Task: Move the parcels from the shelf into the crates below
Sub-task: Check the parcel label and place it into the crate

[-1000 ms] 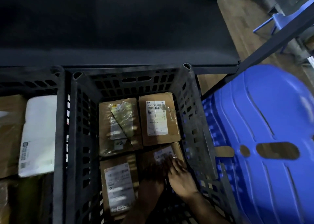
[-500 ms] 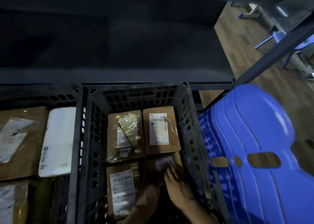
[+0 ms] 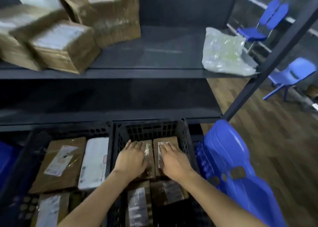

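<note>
Both grips are released, fingers straight, holding nothing. The left grip [image 3: 130,159] lies flat over a taped parcel [image 3: 149,151] and the right grip [image 3: 173,161] over a labelled parcel [image 3: 169,139]. The two parcels lie side by side at the 12 o'clock end of the black crate [image 3: 148,124]. The crate sits at 6 o'clock, below the shelf [image 3: 146,72]. At 10 o'clock brown boxes [image 3: 65,44] sit on the shelf, and at 2 o'clock a plastic bag [image 3: 223,52].

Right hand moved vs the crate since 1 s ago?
Yes. The right hand went from the near-right parcel to the far-right parcel, toward the far wall of the crate. It now lies flat there.
</note>
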The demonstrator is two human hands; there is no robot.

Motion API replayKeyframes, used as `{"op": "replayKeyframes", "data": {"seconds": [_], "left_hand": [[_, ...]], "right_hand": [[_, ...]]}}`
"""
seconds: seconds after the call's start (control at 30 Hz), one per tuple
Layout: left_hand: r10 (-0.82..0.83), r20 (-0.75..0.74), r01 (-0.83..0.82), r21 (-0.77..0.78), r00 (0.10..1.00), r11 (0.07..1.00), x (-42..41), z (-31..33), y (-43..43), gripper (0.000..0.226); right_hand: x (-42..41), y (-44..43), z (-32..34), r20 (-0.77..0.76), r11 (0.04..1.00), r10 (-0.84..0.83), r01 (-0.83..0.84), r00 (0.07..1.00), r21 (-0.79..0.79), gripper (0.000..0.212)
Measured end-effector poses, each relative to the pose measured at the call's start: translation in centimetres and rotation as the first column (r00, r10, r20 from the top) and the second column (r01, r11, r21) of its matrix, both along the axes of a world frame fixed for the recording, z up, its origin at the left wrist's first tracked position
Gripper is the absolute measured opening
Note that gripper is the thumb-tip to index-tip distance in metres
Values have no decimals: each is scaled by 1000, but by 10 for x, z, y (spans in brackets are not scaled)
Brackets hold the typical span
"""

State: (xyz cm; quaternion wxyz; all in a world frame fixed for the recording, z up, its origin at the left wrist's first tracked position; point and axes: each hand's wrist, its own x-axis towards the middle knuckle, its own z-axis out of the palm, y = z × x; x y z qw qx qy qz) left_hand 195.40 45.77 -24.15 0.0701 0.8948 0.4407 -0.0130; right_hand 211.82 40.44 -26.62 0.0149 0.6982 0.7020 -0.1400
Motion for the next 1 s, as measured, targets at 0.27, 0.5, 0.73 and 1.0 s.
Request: {"op": "replayKeyframes", "data": {"seconds": [0.27,0.5,0.73,1.0], "left_hand": [[-36,97,1,339,995,941,26,124,56,64],[4,215,-103,453,977,886,25,194,100,64],[130,191,-210,503,973,838,-31,219,135,67],[207,109,-234,478,972,847,-115,203,171,83]], "right_hand": [[43,51,123,29,922,-10,-2,1000,386,61],[65,102,196,86,892,-1,-38,996,451,63],[15,152,227,84,834,105,-133,991,536,66],[-87,198,221,97,791,219,-235,971,565,83]]}}
